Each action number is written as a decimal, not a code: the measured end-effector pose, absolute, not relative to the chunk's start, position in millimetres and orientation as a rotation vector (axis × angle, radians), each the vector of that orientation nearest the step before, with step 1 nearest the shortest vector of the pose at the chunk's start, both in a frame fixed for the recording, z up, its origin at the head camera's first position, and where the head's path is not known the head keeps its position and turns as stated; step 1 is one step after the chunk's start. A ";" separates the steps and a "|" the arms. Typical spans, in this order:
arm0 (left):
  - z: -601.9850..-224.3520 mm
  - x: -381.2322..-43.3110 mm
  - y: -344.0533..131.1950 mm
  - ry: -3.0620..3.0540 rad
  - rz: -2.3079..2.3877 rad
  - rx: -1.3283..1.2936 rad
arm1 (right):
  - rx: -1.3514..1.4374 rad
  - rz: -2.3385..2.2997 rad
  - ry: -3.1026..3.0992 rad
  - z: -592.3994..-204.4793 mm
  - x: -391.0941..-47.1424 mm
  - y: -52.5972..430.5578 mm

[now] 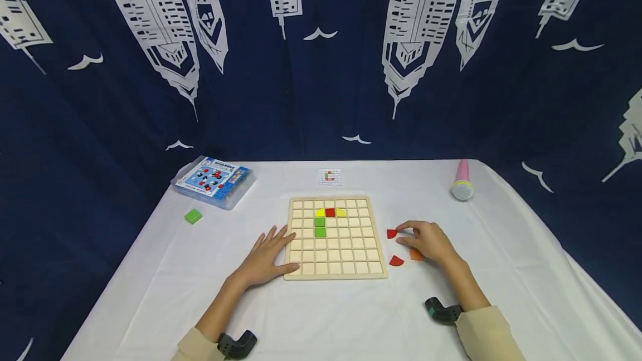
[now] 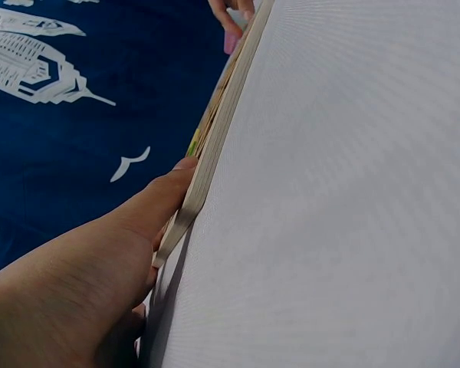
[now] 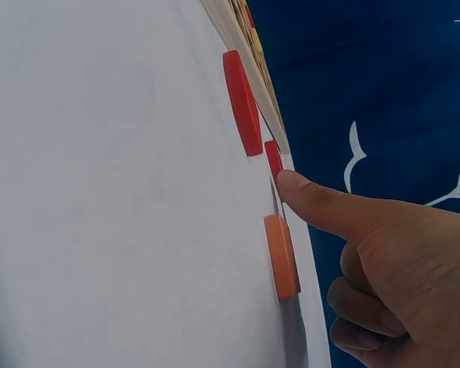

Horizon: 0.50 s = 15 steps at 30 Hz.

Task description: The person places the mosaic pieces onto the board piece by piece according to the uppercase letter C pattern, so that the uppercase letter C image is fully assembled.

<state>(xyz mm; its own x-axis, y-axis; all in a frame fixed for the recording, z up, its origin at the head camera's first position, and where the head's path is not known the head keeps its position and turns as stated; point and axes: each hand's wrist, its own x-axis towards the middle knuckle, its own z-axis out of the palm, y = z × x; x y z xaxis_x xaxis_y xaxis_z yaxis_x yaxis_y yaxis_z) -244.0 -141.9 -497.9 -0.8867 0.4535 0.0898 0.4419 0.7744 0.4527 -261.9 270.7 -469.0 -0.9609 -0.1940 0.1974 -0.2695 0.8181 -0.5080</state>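
A wooden grid board [image 1: 335, 277] lies on the table with a red square [image 1: 330, 213], two yellow pieces, one of them a yellow rounded piece [image 1: 341, 213], and two green squares, the lower a green square [image 1: 320, 232], in its cells. My left hand [image 1: 264, 258] rests with spread fingers at the board's left edge, thumb over the rim. To the right of the board, my right hand [image 1: 428, 241] reaches with index finger and thumb to a red quarter-round piece [image 1: 391, 234], the index fingertip at its corner. Partly under that hand is an orange piece [image 1: 416, 254].
Another red quarter-round piece [image 1: 396, 261] lies near the board's lower right. Green squares [image 1: 193, 216] sit at the left, below a plastic case [image 1: 213, 181]. A small pattern card [image 1: 329, 177] and a pink microphone [image 1: 462, 181] lie towards the back.
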 end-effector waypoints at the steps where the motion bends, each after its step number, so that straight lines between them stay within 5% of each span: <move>1: -497.8 -243.9 -142.3 2.936 0.733 0.735 | 0.365 0.831 -2.866 -469.0 -261.5 271.1; 15: -495.7 -242.3 -142.1 2.928 0.754 0.761 | 0.468 0.749 -2.839 -473.2 -266.3 258.0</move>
